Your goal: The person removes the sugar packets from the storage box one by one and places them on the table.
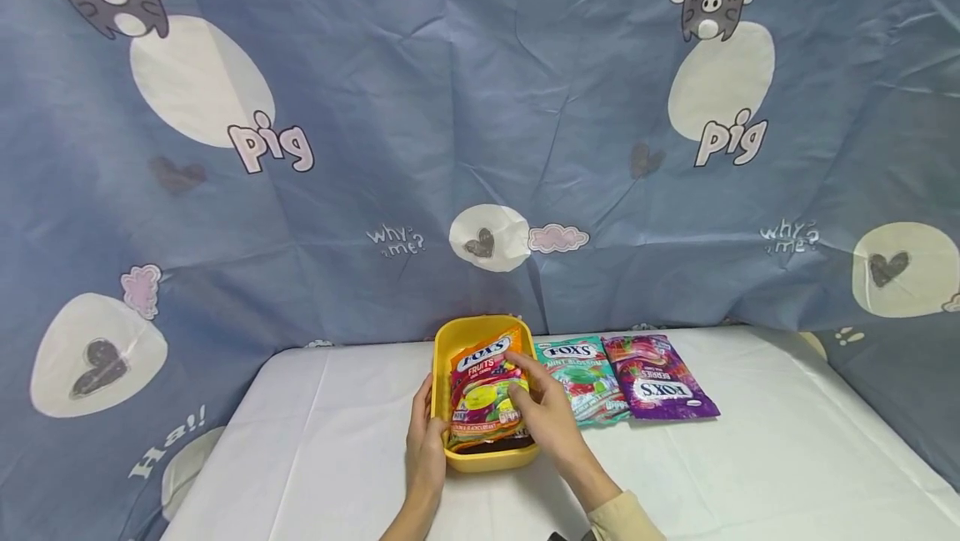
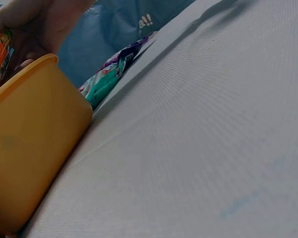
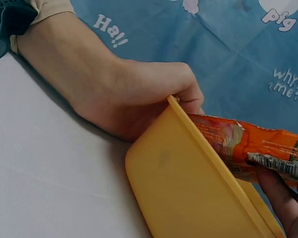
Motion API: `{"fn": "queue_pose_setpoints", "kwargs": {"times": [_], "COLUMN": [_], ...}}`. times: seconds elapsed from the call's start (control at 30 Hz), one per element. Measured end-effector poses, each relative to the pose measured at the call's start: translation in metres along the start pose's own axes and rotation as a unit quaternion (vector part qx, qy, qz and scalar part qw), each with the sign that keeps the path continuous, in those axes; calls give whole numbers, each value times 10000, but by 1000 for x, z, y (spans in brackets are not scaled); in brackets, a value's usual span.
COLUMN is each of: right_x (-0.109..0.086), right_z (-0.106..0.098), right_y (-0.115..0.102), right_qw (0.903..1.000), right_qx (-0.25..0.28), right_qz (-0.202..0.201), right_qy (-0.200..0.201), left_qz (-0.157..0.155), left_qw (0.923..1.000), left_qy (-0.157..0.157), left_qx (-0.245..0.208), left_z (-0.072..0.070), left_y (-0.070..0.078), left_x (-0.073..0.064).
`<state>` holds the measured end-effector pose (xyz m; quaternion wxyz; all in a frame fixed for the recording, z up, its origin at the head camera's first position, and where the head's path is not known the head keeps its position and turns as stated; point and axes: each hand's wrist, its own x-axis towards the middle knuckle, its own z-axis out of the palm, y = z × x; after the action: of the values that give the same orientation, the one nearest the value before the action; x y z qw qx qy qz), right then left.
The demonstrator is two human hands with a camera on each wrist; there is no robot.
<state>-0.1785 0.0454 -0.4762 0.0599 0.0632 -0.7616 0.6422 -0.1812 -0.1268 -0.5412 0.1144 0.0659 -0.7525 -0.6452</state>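
An orange and red bag of Fox's Fruits candy (image 1: pixel 483 395) lies tilted inside a yellow container (image 1: pixel 492 463), its upper edge near the far right rim. My right hand (image 1: pixel 553 418) reaches over the right rim and holds the bag at its right side, thumb and index finger on its face. My left hand (image 1: pixel 426 445) holds the container's left wall, fingers along the outside and thumb at the rim by the bag. In the right wrist view the left thumb (image 3: pixel 277 194) is near the bag's barcode. Something dark shows under the bag.
A green Fox's Mint Blossom bag (image 1: pixel 581 378) lies right of the container. Beside it a purple Fox's Berries bag (image 1: pixel 662 383) lies upside down. A white cloth (image 1: pixel 337 433) covers the table, and a blue printed curtain (image 1: pixel 480 132) hangs behind.
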Motion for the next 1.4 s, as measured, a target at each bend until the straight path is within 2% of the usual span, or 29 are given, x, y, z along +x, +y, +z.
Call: {"fn": "queue_pose_setpoints", "kwargs": {"times": [0.33, 0.67, 0.9, 1.17, 1.4], "right_x": [-3, -9, -12, -16, -19], "right_z": [-13, -20, -30, -43, -49], "right_y": [3, 7, 9, 15, 17], "right_qw": [9996, 9987, 9965, 9909, 9897], "right_qx": [221, 359, 696, 1261, 1335], "right_qz": [168, 327, 428, 468, 517], "right_qy": [-3, 171, 189, 31, 35], "left_qz": [43, -12, 59, 198, 251], "left_qw": [10000, 10000, 9999, 9998, 9997], "left_qy": [12, -23, -42, -81, -76], "left_qx": [62, 59, 99, 19, 2], "left_z": [0, -1, -1, -1, -2], "left_y": [0, -1, 0, -1, -2], "left_x": [-1, -1, -1, -1, -1]}}
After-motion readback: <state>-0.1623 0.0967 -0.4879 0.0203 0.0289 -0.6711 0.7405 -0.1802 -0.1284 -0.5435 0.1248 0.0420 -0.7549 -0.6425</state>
